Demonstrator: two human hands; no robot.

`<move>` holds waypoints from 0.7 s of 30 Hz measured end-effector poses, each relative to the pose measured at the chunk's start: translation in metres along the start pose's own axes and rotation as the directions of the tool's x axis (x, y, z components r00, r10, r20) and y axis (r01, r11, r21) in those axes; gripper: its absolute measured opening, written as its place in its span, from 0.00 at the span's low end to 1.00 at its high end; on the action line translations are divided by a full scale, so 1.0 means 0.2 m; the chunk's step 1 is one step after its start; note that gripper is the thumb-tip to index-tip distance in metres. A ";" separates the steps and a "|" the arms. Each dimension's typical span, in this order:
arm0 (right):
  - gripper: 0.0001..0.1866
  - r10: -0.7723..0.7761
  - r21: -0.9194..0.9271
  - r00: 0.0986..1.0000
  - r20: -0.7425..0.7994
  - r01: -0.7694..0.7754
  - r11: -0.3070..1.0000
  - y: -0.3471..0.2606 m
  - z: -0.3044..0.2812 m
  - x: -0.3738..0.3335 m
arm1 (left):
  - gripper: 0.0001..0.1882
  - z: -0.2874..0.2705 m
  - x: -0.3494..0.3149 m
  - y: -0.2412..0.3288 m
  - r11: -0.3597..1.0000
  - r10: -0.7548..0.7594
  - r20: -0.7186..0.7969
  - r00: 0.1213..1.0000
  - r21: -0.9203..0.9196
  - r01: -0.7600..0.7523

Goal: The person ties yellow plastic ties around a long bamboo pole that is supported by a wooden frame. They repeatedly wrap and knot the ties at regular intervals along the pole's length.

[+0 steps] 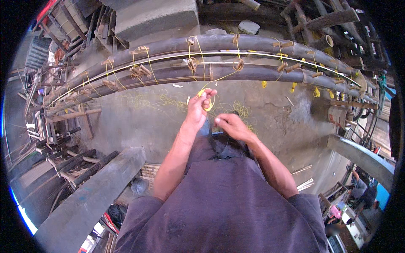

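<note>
Head view: dark poles (257, 72) beyond fingers (212, 92)

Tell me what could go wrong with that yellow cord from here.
Loose yellow strands lie in loops on the floor around the hands, so they might tangle or snag.
The left hand grips a small yellow bundle, with a line running up to the near dark pole; if that grip slips, the line could go slack.

The left hand (197, 111) pinches yellow cord (209, 105) that runs from the grip toward two dark bamboo poles (261, 73) beyond it; the right hand (234, 127), fingers curled, hangs just right of that grip.
</note>
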State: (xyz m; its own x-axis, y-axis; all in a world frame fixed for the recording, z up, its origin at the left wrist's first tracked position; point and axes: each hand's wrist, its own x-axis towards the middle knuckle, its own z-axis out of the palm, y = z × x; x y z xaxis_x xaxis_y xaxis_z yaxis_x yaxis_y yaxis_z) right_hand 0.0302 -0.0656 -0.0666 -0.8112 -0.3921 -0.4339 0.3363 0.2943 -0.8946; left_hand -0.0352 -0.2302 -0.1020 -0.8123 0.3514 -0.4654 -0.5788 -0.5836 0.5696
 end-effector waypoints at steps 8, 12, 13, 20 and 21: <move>0.13 -0.296 -0.601 0.831 -0.471 -0.057 0.797 -0.25 0.04 0.01 | 0.12 0.11 -0.04 -0.09 0.964 -0.001 -0.182 0.983 0.261 0.049; 0.10 -0.285 -0.752 0.861 -0.422 -0.156 0.641 -0.10 0.09 0.11 | 0.12 0.17 -0.06 -0.21 0.961 0.050 -0.350 0.935 0.271 0.050; 0.09 -0.310 -0.742 0.859 -0.407 -0.113 0.660 -0.07 0.08 0.13 | 0.12 0.16 -0.05 -0.21 0.974 0.030 -0.335 0.942 0.223 0.048; 0.06 -0.417 -0.581 0.790 -0.450 0.095 0.808 0.15 -0.04 0.23 | 0.14 0.09 -0.09 -0.22 0.993 -0.097 -0.174 0.980 0.043 0.106; 0.06 -0.273 -0.429 0.792 -0.545 0.017 0.903 0.11 -0.06 0.21 | 0.14 0.13 -0.14 -0.17 0.995 -0.099 -0.113 0.989 -0.014 0.098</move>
State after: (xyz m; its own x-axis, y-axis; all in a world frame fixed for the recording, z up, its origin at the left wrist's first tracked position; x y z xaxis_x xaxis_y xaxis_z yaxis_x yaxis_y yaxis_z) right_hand -0.0013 -0.0652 -0.1027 -0.9956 0.0843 -0.0410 0.0853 0.6328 -0.7696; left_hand 0.0051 -0.2020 -0.0906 -0.7379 0.3221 -0.5931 -0.6543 -0.5570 0.5116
